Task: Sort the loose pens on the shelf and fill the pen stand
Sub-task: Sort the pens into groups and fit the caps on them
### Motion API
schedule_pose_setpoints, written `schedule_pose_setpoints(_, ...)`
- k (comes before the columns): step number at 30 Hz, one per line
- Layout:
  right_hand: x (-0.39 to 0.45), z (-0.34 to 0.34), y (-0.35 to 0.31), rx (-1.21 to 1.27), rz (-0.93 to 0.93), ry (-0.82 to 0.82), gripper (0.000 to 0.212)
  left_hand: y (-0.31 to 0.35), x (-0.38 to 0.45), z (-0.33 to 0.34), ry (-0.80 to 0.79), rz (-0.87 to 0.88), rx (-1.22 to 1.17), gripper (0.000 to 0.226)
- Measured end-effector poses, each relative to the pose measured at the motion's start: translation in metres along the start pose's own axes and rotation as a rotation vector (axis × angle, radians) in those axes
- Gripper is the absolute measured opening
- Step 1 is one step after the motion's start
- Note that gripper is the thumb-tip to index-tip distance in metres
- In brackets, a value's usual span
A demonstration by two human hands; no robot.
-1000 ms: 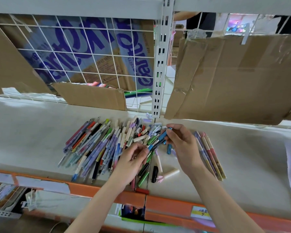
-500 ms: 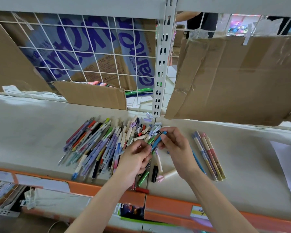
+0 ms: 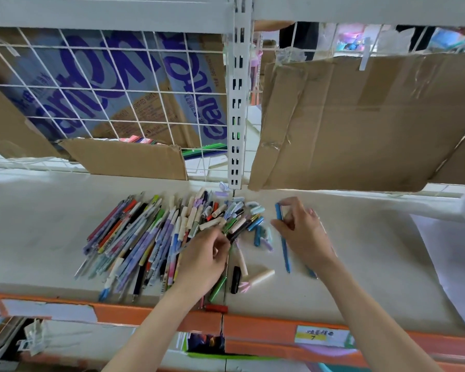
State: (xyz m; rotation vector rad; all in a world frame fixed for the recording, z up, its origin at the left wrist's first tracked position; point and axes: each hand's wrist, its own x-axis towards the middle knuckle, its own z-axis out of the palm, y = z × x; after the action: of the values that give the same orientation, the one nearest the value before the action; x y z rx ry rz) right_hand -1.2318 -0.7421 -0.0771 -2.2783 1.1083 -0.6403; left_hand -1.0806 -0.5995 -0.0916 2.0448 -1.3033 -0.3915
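Note:
A wide pile of loose pens (image 3: 145,237) and caps in many colours lies on the white shelf (image 3: 38,224). My right hand (image 3: 304,232) pinches the upper part of a blue pen (image 3: 284,245), just right of the pile; the pen points toward the shelf's front edge. My left hand (image 3: 204,259) hovers over the pile's right side with curled fingers meeting the ends of some dark pens (image 3: 239,229); whether it grips them is hidden. Loose caps (image 3: 261,234) lie between the hands. No pen stand is in view.
A black cap (image 3: 236,279), a cream marker (image 3: 258,279) and a green pen (image 3: 217,288) lie near the orange front edge (image 3: 266,328). Cardboard sheets (image 3: 360,124) and a wire grid (image 3: 105,89) close the back. A white upright (image 3: 236,103) stands behind the pile. White paper (image 3: 451,259) lies at right.
My right hand has pulled the blue pen out of the pile and carried it to the right, away from my left hand. My left hand stayed at the pile.

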Motion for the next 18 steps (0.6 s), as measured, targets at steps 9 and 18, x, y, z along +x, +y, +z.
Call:
schedule_pose_setpoints(9,-0.008,0.021,0.049,-0.471,-0.102,0.011,0.034,-0.006,-0.004,0.009,0.078,0.122,0.38,0.02)
schedule_pose_setpoints(18,-0.016,0.019,0.044,-0.558,-0.074,0.076,0.022,-0.012,-0.006,-0.001,0.03,0.113,0.253,0.006)
